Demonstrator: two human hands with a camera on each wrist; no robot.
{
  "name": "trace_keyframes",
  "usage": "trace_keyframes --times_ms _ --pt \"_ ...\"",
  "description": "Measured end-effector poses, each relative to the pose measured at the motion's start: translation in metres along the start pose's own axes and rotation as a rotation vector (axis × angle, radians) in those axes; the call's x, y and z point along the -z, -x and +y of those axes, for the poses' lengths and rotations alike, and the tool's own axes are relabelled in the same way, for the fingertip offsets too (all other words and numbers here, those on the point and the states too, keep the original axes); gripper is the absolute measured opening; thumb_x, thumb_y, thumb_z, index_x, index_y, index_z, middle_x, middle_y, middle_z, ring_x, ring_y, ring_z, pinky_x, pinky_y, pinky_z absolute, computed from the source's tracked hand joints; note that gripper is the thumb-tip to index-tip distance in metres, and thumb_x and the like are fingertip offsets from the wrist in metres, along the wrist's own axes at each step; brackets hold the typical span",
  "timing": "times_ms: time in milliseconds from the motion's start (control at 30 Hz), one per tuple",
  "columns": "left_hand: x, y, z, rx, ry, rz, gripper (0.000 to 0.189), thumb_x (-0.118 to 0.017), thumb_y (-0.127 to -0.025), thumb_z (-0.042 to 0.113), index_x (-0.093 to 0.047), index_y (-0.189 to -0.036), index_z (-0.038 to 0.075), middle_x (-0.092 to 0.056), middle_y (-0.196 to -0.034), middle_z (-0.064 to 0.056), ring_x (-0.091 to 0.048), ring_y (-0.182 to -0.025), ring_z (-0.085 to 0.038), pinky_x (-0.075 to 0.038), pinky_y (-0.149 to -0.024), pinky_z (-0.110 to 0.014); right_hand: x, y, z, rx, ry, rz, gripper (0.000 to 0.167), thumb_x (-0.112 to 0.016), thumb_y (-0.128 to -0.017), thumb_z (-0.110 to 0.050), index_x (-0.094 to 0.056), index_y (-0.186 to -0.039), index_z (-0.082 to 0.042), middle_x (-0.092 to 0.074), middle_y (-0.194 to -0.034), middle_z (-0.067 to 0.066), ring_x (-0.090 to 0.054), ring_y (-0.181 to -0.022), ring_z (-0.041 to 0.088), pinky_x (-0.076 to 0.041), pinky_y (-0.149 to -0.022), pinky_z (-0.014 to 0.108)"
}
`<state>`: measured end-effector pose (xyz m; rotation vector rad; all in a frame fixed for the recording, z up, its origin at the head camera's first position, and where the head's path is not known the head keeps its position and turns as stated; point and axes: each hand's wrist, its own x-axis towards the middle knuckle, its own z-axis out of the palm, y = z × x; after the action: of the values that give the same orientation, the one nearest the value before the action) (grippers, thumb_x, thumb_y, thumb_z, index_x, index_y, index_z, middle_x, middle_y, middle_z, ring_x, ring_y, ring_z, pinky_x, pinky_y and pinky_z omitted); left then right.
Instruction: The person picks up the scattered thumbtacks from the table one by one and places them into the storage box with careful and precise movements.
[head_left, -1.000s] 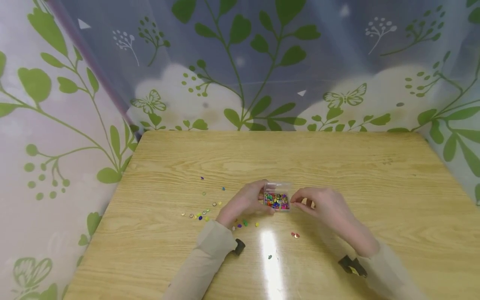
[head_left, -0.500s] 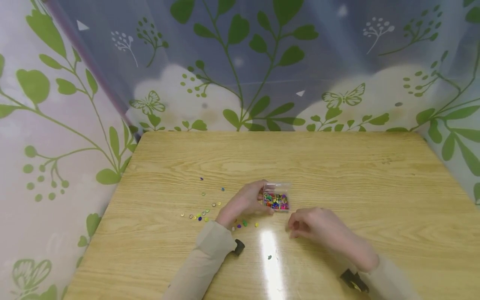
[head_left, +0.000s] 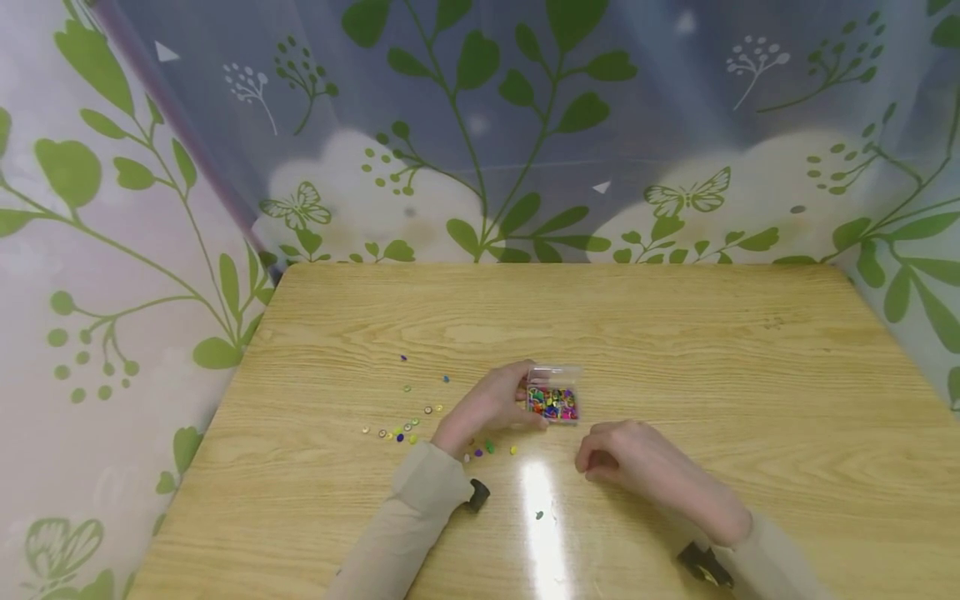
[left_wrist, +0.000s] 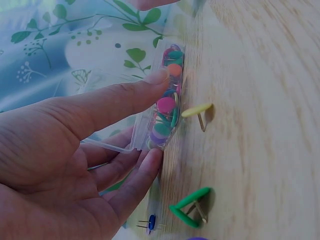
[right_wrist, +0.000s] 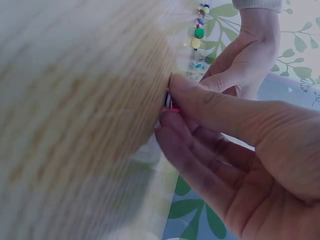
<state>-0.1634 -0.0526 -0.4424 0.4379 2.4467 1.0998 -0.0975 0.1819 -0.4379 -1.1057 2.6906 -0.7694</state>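
My left hand [head_left: 491, 404] steadies a small clear plastic box [head_left: 553, 419], its thumb along the near side and its fingers round the left end. Flat-headed thumbtacks [left_wrist: 166, 105] in many colours fill the box, and its hinged lid [head_left: 555, 375] is tipped back. To the box's lower right, my right hand [head_left: 637, 458] is low at the tabletop. In the right wrist view its thumb and fingertips pinch a red thumbtack [right_wrist: 174, 109], mostly hidden by them. A yellow thumbtack [left_wrist: 197, 110] and green thumbtacks [left_wrist: 192, 210] lie near the left hand.
Loose thumbtacks [head_left: 401, 437] are scattered over the wooden table [head_left: 712, 333] left of the left hand. A dark green thumbtack [head_left: 539, 515] lies nearer the front, on the light reflection. Leaf-patterned curtains [head_left: 480, 192] rise behind the table and along its sides.
My right hand has come from the box's right side down towards the front, over the spot where red thumbtacks lay, and its fingers have closed there. The left hand and box keep their place.
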Motion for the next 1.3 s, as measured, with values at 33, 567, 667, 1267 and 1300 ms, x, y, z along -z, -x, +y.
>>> trace_keyframes --times_ms 33,567,667,1267,1300 --pt "0.000 0.000 0.000 -0.001 0.000 0.000 0.083 -0.089 -0.077 0.019 -0.048 -0.147 0.007 -0.064 -0.131 -0.012 -0.063 -0.118 -0.027 -0.050 -0.103 -0.039 0.000 0.000 0.000 0.002 -0.005 0.002 0.017 -0.082 -0.079 -0.003 -0.074 -0.085 -0.017 -0.072 -0.086 -0.008 -0.066 -0.076 0.004 -0.056 -0.068 0.020" --pt "0.002 0.001 0.000 0.000 -0.004 0.003 0.075 -0.089 -0.078 0.021 -0.053 -0.143 0.011 -0.063 -0.129 -0.011 -0.061 -0.119 -0.028 -0.051 -0.102 -0.041 0.000 -0.004 0.003 0.022 -0.033 0.033 0.016 -0.081 -0.077 0.001 -0.076 -0.084 -0.012 -0.072 -0.084 -0.003 -0.068 -0.075 0.007 -0.057 -0.069 0.019" --pt "0.001 0.001 -0.001 0.004 -0.007 0.004 0.075 -0.089 -0.078 0.021 -0.053 -0.143 0.012 -0.063 -0.129 -0.010 -0.061 -0.118 -0.028 -0.051 -0.102 -0.041 0.001 -0.005 0.004 0.028 -0.047 0.044 0.016 -0.082 -0.077 0.002 -0.076 -0.085 -0.011 -0.073 -0.084 -0.002 -0.069 -0.074 0.008 -0.057 -0.069 0.019" --pt "0.001 -0.002 -0.001 -0.013 -0.013 -0.003 0.072 -0.090 -0.077 0.020 -0.056 -0.140 0.012 -0.064 -0.131 -0.009 -0.063 -0.116 -0.026 -0.051 -0.100 -0.039 0.021 -0.035 -0.003 0.002 0.099 0.326 0.018 -0.083 -0.077 0.002 -0.078 -0.089 -0.010 -0.075 -0.084 0.002 -0.068 -0.066 0.010 -0.055 -0.059 0.019" --pt "0.001 -0.002 -0.001 -0.016 -0.018 -0.003 0.072 -0.090 -0.077 0.020 -0.056 -0.139 0.012 -0.064 -0.130 -0.008 -0.063 -0.116 -0.026 -0.052 -0.100 -0.039 0.021 -0.037 -0.003 -0.007 0.095 0.340 0.017 -0.083 -0.078 0.002 -0.078 -0.090 -0.010 -0.075 -0.084 0.003 -0.067 -0.065 0.010 -0.055 -0.059 0.019"
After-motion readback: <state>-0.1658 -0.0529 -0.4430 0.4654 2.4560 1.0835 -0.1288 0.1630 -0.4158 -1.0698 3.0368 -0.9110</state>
